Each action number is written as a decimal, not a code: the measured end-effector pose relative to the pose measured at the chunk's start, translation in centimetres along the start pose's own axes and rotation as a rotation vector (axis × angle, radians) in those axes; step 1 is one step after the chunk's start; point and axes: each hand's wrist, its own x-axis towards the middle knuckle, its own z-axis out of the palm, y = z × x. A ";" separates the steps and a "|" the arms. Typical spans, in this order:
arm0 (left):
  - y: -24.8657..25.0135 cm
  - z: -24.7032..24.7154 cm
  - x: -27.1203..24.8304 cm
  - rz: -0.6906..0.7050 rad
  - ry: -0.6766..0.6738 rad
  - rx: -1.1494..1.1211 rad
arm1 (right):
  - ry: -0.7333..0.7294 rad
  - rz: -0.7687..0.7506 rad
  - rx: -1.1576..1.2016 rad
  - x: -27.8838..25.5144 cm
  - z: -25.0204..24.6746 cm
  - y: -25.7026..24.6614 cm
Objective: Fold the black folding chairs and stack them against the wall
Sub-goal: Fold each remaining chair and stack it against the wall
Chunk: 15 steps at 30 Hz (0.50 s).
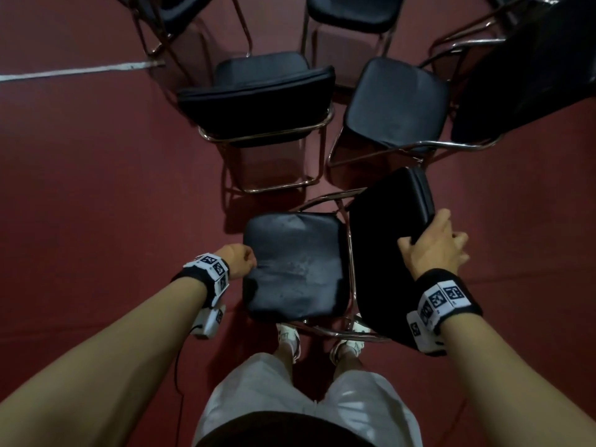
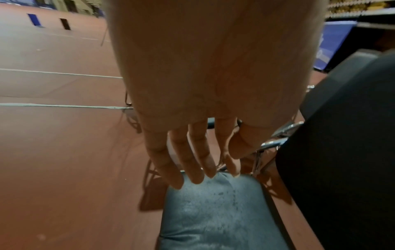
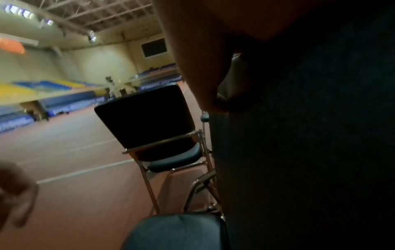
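Note:
A black padded chair with a chrome frame stands just in front of me, its seat [image 1: 293, 266] facing up and its backrest [image 1: 383, 240] on the right. My left hand [image 1: 240, 262] is at the seat's left edge. In the left wrist view its fingers [image 2: 192, 160] are nearly straight, the tips touching the edge of the seat [image 2: 213, 211]. My right hand [image 1: 435, 246] grips the backrest's top edge, thumb on the near face and fingers over the far side. The right wrist view is mostly filled by the dark backrest [image 3: 310, 135] and my thumb [image 3: 203, 67].
Two more open black chairs [image 1: 258, 91] [image 1: 396, 104] stand close ahead, with others [image 1: 354, 11] behind them. A dark slanted surface [image 1: 532, 75] is at the upper right. The floor is red with a white line [image 1: 80, 71]. My feet [image 1: 288, 337] are under the near chair.

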 end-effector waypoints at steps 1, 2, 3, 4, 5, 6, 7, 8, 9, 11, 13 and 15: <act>0.1 0.0 0.7 0.001 -0.015 0.004 | -0.023 -0.037 0.066 -0.2 0.4 -0.1; 0.4 -0.3 0.8 -0.009 -0.027 0.004 | -0.046 -0.076 0.114 -0.4 0.1 -0.6; 0.7 0.0 1.5 -0.016 -0.048 0.005 | -0.085 -0.077 0.136 -0.5 0.4 -0.9; 1.0 0.3 2.4 -0.018 -0.059 0.004 | -0.119 -0.067 0.142 -0.6 0.7 -1.2; 1.2 0.1 2.4 -0.013 -0.052 -0.006 | -0.148 -0.089 0.143 -0.9 0.7 -2.0; 2.1 0.4 3.0 0.005 -0.062 -0.006 | -0.182 -0.084 0.143 -1.1 0.8 -2.0; 3.0 0.8 3.6 0.024 -0.061 -0.023 | -0.201 -0.077 0.148 -1.2 0.8 -2.1; 3.3 0.9 3.6 0.034 -0.053 -0.039 | -0.218 -0.082 0.157 -1.7 0.9 -2.7; 4.2 1.3 4.0 0.052 -0.048 -0.051 | -0.228 -0.078 0.161 -1.9 0.9 -2.7; 5.3 1.9 4.4 0.060 -0.051 -0.088 | -0.238 -0.066 0.180 -2.6 1.0 -3.2; 6.7 2.2 5.1 0.083 -0.032 -0.138 | -0.227 -0.080 0.190 -2.8 1.0 -3.8; 8.2 2.2 5.3 0.098 -0.006 -0.204 | -0.216 -0.089 0.187 -3.3 1.2 -4.6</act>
